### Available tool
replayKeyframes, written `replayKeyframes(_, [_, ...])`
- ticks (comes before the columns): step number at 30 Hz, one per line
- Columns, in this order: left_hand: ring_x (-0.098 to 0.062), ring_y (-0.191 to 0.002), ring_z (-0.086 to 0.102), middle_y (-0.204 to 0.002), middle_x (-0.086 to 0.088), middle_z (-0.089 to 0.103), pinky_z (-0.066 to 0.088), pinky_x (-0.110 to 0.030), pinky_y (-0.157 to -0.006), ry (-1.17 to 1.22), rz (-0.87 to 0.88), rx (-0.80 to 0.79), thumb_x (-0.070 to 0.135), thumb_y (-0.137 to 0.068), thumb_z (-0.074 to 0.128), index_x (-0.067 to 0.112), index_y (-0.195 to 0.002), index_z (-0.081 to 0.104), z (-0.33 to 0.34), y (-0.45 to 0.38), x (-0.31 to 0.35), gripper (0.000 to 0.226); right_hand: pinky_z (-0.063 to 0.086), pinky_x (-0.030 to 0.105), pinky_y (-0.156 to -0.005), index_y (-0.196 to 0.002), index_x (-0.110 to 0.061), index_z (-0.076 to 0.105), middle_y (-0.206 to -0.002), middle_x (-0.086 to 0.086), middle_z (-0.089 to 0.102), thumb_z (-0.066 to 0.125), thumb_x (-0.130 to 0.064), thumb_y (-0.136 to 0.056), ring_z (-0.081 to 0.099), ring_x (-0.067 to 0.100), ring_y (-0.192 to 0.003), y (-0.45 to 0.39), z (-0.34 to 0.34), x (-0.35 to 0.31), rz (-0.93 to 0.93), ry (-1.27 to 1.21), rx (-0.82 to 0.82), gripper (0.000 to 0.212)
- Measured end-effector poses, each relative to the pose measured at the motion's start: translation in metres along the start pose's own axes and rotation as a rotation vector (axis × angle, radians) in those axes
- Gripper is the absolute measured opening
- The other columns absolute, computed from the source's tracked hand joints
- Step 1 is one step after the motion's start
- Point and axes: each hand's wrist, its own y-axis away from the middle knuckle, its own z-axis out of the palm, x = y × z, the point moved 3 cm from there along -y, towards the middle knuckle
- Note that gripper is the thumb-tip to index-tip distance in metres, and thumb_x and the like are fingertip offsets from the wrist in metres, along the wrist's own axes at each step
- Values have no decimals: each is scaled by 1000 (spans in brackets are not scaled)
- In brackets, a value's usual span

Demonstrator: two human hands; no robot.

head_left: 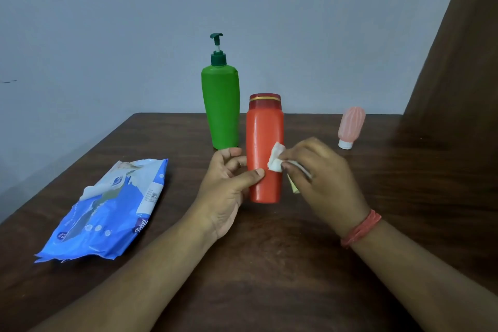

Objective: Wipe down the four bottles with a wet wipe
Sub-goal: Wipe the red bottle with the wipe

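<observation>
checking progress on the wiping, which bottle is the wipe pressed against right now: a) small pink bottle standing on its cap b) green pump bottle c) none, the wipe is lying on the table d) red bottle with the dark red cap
d: the right hand pinches the white wipe against the side of the red bottle, which the left hand steadies; the green pump bottle and the pink bottle stand untouched.

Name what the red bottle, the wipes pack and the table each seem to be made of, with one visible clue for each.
Red bottle: probably smooth plastic, with soft glossy streaks down its side. Wipes pack: thin flexible plastic film, crinkled and shiny, printed blue. Table: wood or wood-look laminate, dark brown with grain streaks; which one cannot be told.
</observation>
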Motion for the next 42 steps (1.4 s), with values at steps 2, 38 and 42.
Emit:
replayKeyframes(2, [-18,-96,71,-103,-5,72,58,-33,-76,21,9,13,-9,-76,70,14,-117,49,0,0,1,52,44,11,-79,-103,-18,71,-103,-5,62,67,-14,-94,57,3,-92,3,3,-3,-49,-25,-43,10])
replayKeyframes(38, [-29,-92,76,-128,-24,65,62,-37,-65,338,-72,147,-4,-84,65,5,-134,45,0,4,22,54,43,41,-61,-84,-9,74,-84,6,68,66,-15,-97,60,27,-71,4,-9,-37,-451,305,237,17])
replayKeyframes(42, [-29,-86,76,-129,-28,63,61,-36,-64,341,-82,137,-6,-90,62,-2,-141,40,2,3,17,56,43,42,-59,-81,-8,73,-78,7,65,64,-14,-98,58,28,-67,5,-3,-46,-481,285,227,20])
